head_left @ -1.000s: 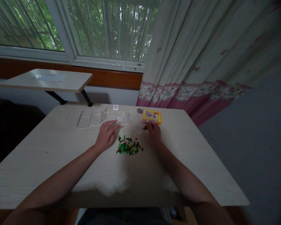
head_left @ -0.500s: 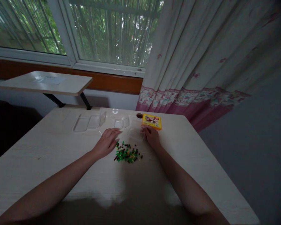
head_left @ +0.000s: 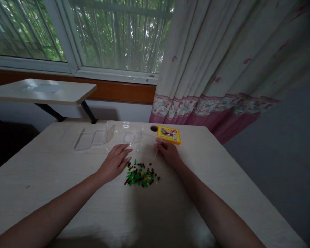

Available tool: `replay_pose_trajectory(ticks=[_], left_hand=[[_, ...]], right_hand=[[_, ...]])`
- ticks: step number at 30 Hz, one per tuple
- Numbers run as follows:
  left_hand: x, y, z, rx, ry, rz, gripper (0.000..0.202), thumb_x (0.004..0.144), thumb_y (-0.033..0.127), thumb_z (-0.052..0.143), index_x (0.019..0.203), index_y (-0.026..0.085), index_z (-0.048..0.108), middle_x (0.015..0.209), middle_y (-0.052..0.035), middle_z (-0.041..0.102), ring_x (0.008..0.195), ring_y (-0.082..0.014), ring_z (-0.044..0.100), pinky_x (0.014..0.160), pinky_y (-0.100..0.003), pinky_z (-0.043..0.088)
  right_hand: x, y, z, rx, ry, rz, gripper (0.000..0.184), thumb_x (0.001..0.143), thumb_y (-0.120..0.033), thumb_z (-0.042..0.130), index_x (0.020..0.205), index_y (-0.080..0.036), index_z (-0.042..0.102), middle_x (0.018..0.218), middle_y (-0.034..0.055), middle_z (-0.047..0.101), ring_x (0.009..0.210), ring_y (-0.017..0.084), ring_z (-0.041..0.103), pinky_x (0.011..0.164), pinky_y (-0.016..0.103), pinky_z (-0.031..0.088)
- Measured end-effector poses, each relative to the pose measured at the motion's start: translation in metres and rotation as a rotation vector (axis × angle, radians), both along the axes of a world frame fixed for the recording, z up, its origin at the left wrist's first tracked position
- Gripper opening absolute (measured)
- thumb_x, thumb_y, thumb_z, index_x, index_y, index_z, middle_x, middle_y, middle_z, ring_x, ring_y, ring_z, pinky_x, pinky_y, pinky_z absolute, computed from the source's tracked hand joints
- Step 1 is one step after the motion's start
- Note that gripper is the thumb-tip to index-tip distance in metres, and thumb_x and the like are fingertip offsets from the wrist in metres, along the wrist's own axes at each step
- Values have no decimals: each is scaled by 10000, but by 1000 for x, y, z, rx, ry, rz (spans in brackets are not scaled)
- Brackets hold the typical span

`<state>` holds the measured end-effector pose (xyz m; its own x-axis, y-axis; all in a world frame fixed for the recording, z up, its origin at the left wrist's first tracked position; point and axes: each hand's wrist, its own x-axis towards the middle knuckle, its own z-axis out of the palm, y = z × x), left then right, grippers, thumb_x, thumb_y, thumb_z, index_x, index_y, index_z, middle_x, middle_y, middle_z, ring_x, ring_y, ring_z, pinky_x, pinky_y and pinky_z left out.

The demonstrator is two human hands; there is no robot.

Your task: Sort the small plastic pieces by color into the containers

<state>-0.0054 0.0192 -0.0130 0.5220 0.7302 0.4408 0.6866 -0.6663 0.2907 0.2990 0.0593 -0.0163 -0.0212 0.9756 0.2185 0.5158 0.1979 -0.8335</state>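
A small heap of tiny green, brown and yellow pieces (head_left: 141, 174) lies on the pale wooden table (head_left: 67, 182). My left hand (head_left: 115, 162) rests flat just left of the heap, fingers stretched out. My right hand (head_left: 168, 152) is behind and right of the heap, fingers curled on the edge of a thin clear plastic bag (head_left: 147, 150). A yellow box (head_left: 168, 134) lies just beyond my right hand.
Clear plastic trays (head_left: 93, 139) and a smaller clear tray (head_left: 132, 137) lie at the back of the table. A second small table (head_left: 38, 91) stands behind on the left, under the window. A patterned curtain (head_left: 222, 69) hangs at the right.
The view has shifted a little. My left hand has slid closer to the heap's left edge. My right hand stays at the clear bag near the yellow box.
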Motion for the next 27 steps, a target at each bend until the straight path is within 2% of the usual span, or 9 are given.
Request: replay_pose_trajectory(ticks=[6,11,18,27], left_hand=[[1,-1,2,-49,12,-88,401,1004,292,458,1394,215,509,1414,-118,545,1338,-253,464,1135,-511,399],[1,-2,3,-71,26,-108,443,995,318,487,1426,216,476,1432,-110,539,1358,-258,458,1142,-508,401],[2,-3,5,-73,-20,-174,374,992,267,473,1356,215,543,1333,-98,612,1268,-233,535,1101,-465,452],[3,-6,12,-103,-30,-214,263,980,277,500,1191,221,647,1214,-98,640,1174,-234,558,1041,-423,471]], right_hand=[[-3,-3,2,13,66,3,362,818,-416,611,1057,-180,748,839,54,760,717,202,668,687,338,539],[-5,-5,8,30,-17,29,315,828,-378,606,1041,-208,764,988,63,771,859,236,695,816,384,534],[-3,-5,7,-10,-36,24,387,857,-399,579,1139,-182,733,776,36,747,640,186,646,672,331,525],[-1,-2,0,1,22,13,360,845,-396,590,1083,-184,756,815,53,753,718,209,668,700,346,534]])
